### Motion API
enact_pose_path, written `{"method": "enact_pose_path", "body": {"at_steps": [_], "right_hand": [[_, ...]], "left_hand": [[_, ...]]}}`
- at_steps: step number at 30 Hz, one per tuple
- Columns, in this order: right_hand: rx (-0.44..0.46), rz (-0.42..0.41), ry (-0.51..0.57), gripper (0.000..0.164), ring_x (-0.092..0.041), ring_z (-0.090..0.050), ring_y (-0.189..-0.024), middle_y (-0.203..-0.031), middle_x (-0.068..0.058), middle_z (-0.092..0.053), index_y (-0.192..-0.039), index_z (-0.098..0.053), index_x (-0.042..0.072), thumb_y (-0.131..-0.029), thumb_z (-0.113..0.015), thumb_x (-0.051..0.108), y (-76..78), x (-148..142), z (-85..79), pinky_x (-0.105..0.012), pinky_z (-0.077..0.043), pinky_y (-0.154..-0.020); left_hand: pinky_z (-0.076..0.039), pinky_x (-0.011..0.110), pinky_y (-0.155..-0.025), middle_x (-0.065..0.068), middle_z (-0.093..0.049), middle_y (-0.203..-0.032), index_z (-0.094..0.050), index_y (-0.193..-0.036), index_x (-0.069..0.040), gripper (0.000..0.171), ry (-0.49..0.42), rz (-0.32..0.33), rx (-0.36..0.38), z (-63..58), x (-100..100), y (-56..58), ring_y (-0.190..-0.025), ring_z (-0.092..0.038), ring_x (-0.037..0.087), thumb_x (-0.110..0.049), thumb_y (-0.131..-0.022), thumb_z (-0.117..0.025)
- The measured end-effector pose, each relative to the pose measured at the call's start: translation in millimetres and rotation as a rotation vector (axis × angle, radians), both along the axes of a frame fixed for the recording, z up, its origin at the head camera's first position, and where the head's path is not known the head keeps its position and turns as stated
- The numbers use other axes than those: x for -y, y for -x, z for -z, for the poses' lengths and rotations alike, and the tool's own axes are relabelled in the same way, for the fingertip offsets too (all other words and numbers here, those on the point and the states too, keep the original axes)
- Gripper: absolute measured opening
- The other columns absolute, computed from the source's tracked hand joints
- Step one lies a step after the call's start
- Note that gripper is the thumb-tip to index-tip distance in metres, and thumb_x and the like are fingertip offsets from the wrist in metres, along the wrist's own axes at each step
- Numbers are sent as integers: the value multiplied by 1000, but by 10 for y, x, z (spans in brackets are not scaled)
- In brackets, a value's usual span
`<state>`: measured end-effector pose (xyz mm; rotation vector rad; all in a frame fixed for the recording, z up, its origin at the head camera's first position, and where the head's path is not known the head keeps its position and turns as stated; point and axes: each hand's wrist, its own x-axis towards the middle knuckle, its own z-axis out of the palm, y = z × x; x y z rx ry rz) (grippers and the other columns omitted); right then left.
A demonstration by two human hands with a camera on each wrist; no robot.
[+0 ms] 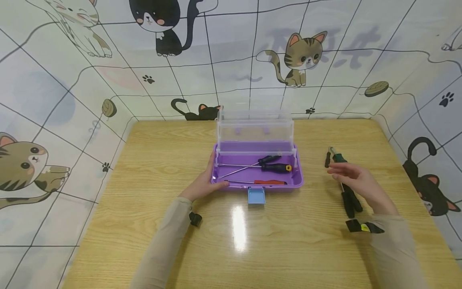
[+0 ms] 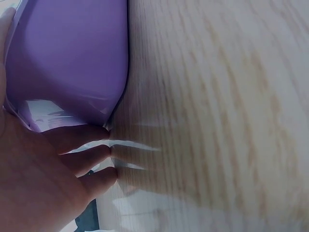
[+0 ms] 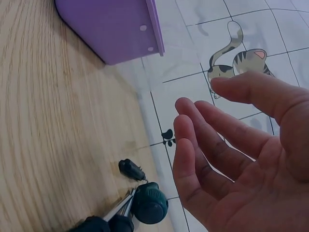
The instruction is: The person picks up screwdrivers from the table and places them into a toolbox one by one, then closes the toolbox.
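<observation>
A purple toolbox (image 1: 298,182) stands on the table with its clear lid (image 1: 256,130) raised. Inside lie a screwdriver with a black and yellow handle (image 1: 277,167), a dark-handled screwdriver (image 1: 268,159) and a red-handled screwdriver (image 1: 270,182). My left hand (image 1: 202,184) holds the box's left front corner, thumb along the front rim, fingers by the side wall (image 2: 72,58). To the right, my right hand (image 1: 355,180) hovers over loose tools with its fingers loosely bent and nothing held. Beneath it are a green-handled screwdriver (image 1: 338,157), a small dark screwdriver (image 1: 327,159) and black handles (image 1: 348,204), partly hidden.
The wooden table (image 1: 288,249) meets cat-printed walls (image 1: 234,72) at the back and sides. A blue latch (image 1: 256,196) hangs down from the box's front. Dark wrist straps (image 1: 355,225) sit on both arms.
</observation>
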<state>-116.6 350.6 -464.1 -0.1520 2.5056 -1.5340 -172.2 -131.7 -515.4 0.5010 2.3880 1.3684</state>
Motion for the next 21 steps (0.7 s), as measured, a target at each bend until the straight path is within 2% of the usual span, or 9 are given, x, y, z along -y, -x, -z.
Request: {"method": "enact_pose_path", "body": {"at_steps": [7, 12, 15, 19, 21], "right_hand": [[4, 54, -18, 39, 4, -58, -101, -115, 11, -65, -133, -53, 1, -98, -58, 17, -114, -143, 38, -9, -42, -80], [10, 77, -30, 37, 9, -57, -95, -110, 18, -64, -132, -52, -3, -99, -56, 13, -189, -251, 55, -8, -43, -77], [-1, 72, -32, 36, 10, -56, -94, -109, 22, -63, -132, -52, -3, -99, -55, 11, -232, -310, 74, -7, -43, -76], [-8, 79, -29, 36, 10, -57, -94, -108, 21, -63, -134, -53, 1, -99, -55, 9, -284, -391, 111, -7, -43, -76], [5, 86, -37, 37, 9, -57, -94, -108, 21, -63, -135, -53, 2, -99, -56, 10, -308, -424, 133, -7, -43, -75]], "left_hand": [[-20, 49, -112, 8, -1, -160, 21, -150, -37, 120, 7, 10, -3, 2, -4, 2, -139, -24, 38, -37, -82, -78], [-20, 51, -112, 9, -3, -160, 21, -150, -37, 120, 10, 3, 1, 13, -5, 6, -139, -24, 38, -35, -82, -78], [-20, 53, -111, 11, -4, -160, 20, -151, -32, 119, 12, 2, -5, 18, -7, 8, -138, -25, 41, -31, -83, -78], [-18, 56, -111, 17, -3, -159, 18, -153, -22, 118, -3, 4, -11, 24, -10, 14, -137, -23, 46, -25, -83, -77], [-18, 55, -111, 18, -3, -159, 18, -153, -21, 118, -6, 4, -7, 29, -10, 17, -137, -23, 46, -24, -83, -77]]}}
